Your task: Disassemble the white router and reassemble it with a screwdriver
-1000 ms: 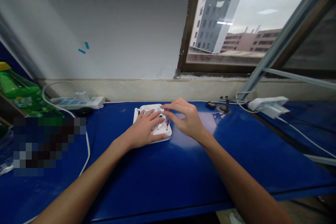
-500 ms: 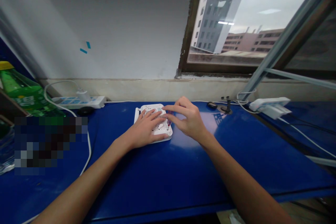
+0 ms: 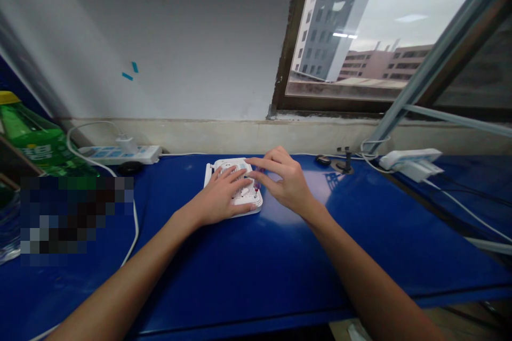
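A white router (image 3: 247,193), its vented face up and an antenna along its left side, lies on the blue table (image 3: 240,272). My left hand (image 3: 216,197) rests flat across it with the fingers spread, the thumb along the near edge. Over the router's right side, my right hand (image 3: 287,178) pinches a small screwdriver (image 3: 257,185) with a see-through purple-red handle between thumb and forefinger. The screwdriver stands roughly upright, its lower end near the router's near right corner. Its top is partly hidden by my fingers.
A power strip (image 3: 150,155) with a plugged-in charger stands at the back left, near a green bottle (image 3: 40,141). Another white power strip (image 3: 412,162) sits at the right beside a metal post. Small black items (image 3: 344,162) lie near the wall; a white cable (image 3: 136,224) runs at left.
Almost nothing differs. The right hand's fingertips have shifted very slightly around the screwdriver, while the left hand and the router stay in place.
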